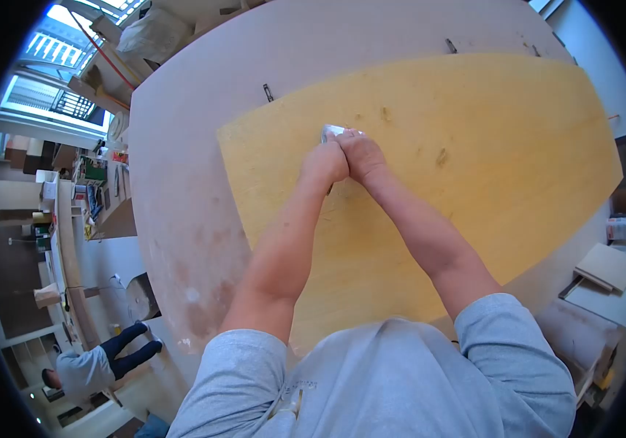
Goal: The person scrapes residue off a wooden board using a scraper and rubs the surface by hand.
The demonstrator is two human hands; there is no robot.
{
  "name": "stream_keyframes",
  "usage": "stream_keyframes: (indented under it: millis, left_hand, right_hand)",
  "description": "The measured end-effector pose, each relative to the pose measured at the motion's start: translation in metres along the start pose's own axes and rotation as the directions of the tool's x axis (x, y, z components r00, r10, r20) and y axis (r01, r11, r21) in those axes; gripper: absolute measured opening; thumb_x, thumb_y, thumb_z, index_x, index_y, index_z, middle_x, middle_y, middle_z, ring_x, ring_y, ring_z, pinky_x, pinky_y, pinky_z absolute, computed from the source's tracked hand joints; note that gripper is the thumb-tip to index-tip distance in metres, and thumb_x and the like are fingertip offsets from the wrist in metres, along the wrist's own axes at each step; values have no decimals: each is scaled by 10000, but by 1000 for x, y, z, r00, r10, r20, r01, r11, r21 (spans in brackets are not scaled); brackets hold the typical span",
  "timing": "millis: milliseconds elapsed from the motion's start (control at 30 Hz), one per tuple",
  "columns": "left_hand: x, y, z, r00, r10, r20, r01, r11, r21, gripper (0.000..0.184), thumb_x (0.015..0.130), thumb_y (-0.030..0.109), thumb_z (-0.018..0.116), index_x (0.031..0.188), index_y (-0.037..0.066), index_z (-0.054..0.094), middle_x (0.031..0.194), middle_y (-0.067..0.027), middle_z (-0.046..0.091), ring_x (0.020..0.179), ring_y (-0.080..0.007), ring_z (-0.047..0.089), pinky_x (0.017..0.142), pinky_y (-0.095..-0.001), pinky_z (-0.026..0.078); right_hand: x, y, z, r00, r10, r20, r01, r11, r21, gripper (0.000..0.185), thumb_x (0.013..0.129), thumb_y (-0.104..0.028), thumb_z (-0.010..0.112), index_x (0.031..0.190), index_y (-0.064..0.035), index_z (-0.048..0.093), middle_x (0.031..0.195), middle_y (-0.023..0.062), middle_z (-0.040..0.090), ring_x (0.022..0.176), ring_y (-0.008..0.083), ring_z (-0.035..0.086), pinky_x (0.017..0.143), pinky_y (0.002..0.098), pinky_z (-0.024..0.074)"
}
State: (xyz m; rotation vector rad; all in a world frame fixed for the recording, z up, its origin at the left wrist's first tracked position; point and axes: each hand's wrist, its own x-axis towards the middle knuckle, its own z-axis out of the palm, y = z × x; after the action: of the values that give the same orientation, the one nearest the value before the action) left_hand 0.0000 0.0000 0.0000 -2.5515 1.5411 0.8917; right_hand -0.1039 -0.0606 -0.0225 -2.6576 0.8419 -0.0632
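Observation:
Both arms reach forward over a yellow wood-like sheet [415, 212] with several brown knot-like marks. My left hand [323, 162] is closed round a small hand tool with a shiny silver-white front [333, 131]. Pressed against it, my right hand [363, 155] is closed over the same tool from the right side. A short dark end of the tool [329, 190] shows below the left hand. Most of the tool is hidden by my fingers, so its kind cannot be made out. The tool is over the sheet's upper left part.
Under the sheet lies a larger pale pinkish board [181, 168] with brown stains. Small dark metal pieces [268, 93] lie by the sheet's far edge. A person [90, 372] stands at lower left near a cluttered workbench [112, 208]. Flat boards [607, 266] are stacked at right.

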Motion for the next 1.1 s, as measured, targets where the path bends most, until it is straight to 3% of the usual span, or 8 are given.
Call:
stream_keyframes:
  millis: [233, 367, 533, 600, 767, 800, 967, 1100]
  left_hand:
    - [-84, 0, 35, 998, 6, 63, -1, 997, -74, 747, 962, 156, 496, 1602, -72, 185, 1138, -291, 716, 967, -416, 728, 843, -518, 578]
    - [-28, -3, 38, 999, 32, -17, -34, 990, -138, 754, 945, 155, 524, 1576, -106, 207, 1135, -281, 721, 965, -413, 731, 838, -518, 580]
    - [-3, 8, -3, 997, 19, 80, -24, 998, 58, 766, 938, 165, 539, 1597, -56, 217, 1131, -249, 732, 955, -411, 733, 821, -498, 589]
    - [-55, 14, 9, 997, -35, 71, 43, 993, -113, 793, 942, 187, 544, 1616, -33, 188, 1135, -263, 727, 973, -418, 728, 837, -509, 580]
    - [-81, 7, 48, 998, 43, 54, -41, 998, -48, 808, 961, 193, 523, 1615, -65, 124, 1114, -296, 716, 936, -431, 727, 818, -550, 566]
    - [-52, 1, 58, 996, 75, -52, -81, 989, -120, 790, 960, 187, 521, 1611, -68, 154, 1123, -293, 716, 960, -423, 727, 826, -549, 569]
    - [29, 14, -1, 994, 97, 56, -101, 992, 81, 759, 953, 172, 522, 1604, -65, 212, 1171, -267, 716, 1014, -397, 724, 887, -511, 572]
    - [-40, 18, 20, 997, 70, 40, -70, 998, 9, 750, 954, 165, 522, 1605, -59, 225, 1178, -254, 720, 1045, -395, 721, 909, -497, 568]
  right_hand:
    - [-94, -21, 68, 937, -139, -320, 77, 977, -198, 321, 928, -143, 575, 1223, -30, 633, 1169, 212, 681, 1133, 350, 647, 1019, 452, 499]
    - [-38, 1, 46, 961, -77, -267, 52, 994, -101, 328, 920, -126, 583, 1226, -19, 626, 1149, 219, 676, 1122, 363, 644, 1006, 458, 502]
    - [-13, 7, 4, 991, -29, -133, 41, 995, 86, 345, 913, -139, 576, 1240, -40, 623, 1137, 193, 669, 1120, 350, 628, 991, 451, 499]
    - [-44, 3, 42, 959, -89, -267, 70, 994, -80, 381, 911, -141, 571, 1275, -38, 615, 1165, 199, 658, 1143, 345, 614, 991, 455, 499]
    - [-90, -11, 52, 919, -154, -363, 83, 976, -202, 413, 916, -126, 553, 1314, -32, 606, 1142, 205, 657, 1151, 340, 606, 985, 452, 502]
    - [-70, -2, 52, 969, -33, -245, 0, 991, -134, 432, 926, -123, 545, 1349, -42, 590, 1152, 187, 669, 1171, 334, 603, 991, 449, 499]
    - [6, 26, -1, 998, 28, -53, -26, 999, 41, 413, 965, -116, 513, 1369, -65, 583, 1189, 164, 672, 1205, 332, 598, 1033, 450, 481]
    - [-53, 13, 45, 963, -58, -262, 12, 985, -171, 405, 969, -120, 511, 1364, -61, 581, 1213, 186, 656, 1214, 344, 592, 1061, 456, 467]
